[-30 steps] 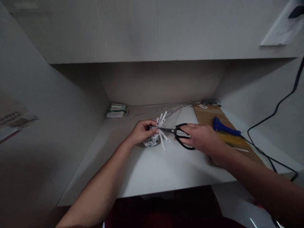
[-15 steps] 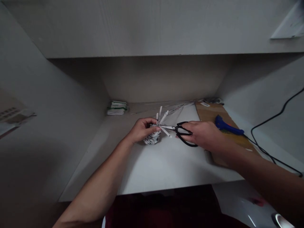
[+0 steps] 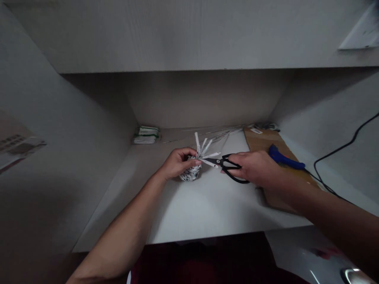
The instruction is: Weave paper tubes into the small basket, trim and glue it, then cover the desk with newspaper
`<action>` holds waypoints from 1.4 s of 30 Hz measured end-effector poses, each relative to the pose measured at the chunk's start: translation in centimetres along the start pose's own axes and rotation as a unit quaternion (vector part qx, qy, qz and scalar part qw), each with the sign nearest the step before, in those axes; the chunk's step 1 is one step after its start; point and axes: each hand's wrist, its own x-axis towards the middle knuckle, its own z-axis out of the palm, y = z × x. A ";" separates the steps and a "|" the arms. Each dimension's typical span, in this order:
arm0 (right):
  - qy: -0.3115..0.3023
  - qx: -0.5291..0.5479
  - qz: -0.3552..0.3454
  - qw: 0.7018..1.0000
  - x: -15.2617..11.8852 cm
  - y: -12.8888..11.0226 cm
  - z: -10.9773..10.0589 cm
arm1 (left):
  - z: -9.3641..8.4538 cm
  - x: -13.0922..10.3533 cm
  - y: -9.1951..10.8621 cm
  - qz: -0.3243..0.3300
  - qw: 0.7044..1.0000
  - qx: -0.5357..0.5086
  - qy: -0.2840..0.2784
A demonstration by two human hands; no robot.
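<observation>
A small woven paper piece, white with dark marks, is pinched in my left hand above the white desk. Several rolled paper sticks fan out from its top, up and to the right. My right hand is closed on the handles of black scissors. The scissor blades point left among the lower sticks, close to where they meet the woven piece. The blade tips are partly hidden by the sticks and my left fingers.
On the right, a blue glue gun lies on a cardboard sheet, its black cable running right. Long thin sticks lie along the back. A white-and-green packet sits at the back left.
The paper sticks have turned and spread differently over the woven piece. The scissor blades now sit between the lower sticks, with my right hand shifted very slightly right.
</observation>
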 end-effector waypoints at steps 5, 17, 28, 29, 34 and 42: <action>0.029 0.005 -0.011 1.000 0.0 0.3 0.2 | 0.0 0.1 0.1 -0.013 1.000 -0.004 -0.004; 0.045 0.019 -0.014 0.999 0.0 0.3 0.0 | 0.0 0.1 0.2 -0.001 1.000 0.023 -0.013; 0.053 -0.017 -0.010 0.998 0.2 0.5 -1.3 | 0.0 0.0 0.3 0.001 0.999 0.038 -0.034; 0.050 -0.009 -0.014 0.999 0.2 0.5 -1.4 | 0.1 0.0 0.3 0.003 0.999 0.036 -0.035; 0.039 -0.009 -0.017 0.999 0.1 0.6 -1.3 | 0.1 0.0 0.4 -0.004 0.999 0.031 -0.033; 0.019 -0.026 -0.042 0.999 0.2 0.5 -2.2 | 0.0 0.1 0.1 0.014 0.999 0.036 -0.026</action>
